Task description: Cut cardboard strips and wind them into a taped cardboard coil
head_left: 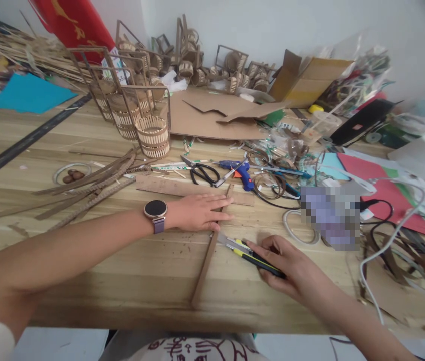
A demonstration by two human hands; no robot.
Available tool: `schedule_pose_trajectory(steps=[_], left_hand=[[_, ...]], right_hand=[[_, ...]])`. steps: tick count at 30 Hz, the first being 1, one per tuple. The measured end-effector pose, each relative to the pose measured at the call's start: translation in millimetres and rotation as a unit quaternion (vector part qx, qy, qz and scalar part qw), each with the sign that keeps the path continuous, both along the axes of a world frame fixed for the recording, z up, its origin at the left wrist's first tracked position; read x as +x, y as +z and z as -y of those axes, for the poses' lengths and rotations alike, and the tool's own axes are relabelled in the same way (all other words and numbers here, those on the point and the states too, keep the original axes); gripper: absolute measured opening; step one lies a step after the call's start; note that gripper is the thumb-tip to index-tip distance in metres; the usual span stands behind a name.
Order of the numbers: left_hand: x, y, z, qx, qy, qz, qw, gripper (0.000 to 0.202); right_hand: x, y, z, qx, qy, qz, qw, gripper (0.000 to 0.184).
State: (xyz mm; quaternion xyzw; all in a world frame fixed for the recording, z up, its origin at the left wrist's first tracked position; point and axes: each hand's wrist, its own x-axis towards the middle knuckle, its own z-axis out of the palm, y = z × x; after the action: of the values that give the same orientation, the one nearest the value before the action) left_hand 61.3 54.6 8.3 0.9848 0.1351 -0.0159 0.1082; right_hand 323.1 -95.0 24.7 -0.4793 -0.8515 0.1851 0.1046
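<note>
here | hands (202, 211) (289, 265) on brown strip (205, 273), cutter (253, 257) | slatted basket (153, 139) (inner wall showing)

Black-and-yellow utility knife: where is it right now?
Head view, just below and right of centre: the utility knife is in the right hand, silver blade at the narrow brown strip running under the left hand.

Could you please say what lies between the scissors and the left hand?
In the head view, a broad brown strip lies between the scissors and the left hand.
</note>
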Motion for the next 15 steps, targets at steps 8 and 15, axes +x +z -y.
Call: schedule_pose_trajectory(steps=[8, 15], left_hand=[[-1, -0.1, -1, -0.019, 0.005, 0.013, 1.000, 0.048], [1, 0.6, 2, 0.011, 0.017, -0.007, 1.000, 0.050]], right_hand=[[-5, 1.8, 7, -0.001, -0.005, 0.002, 1.000, 0.059], [-4, 1.9, 12, -0.015, -0.018, 0.007, 1.000, 0.058]])
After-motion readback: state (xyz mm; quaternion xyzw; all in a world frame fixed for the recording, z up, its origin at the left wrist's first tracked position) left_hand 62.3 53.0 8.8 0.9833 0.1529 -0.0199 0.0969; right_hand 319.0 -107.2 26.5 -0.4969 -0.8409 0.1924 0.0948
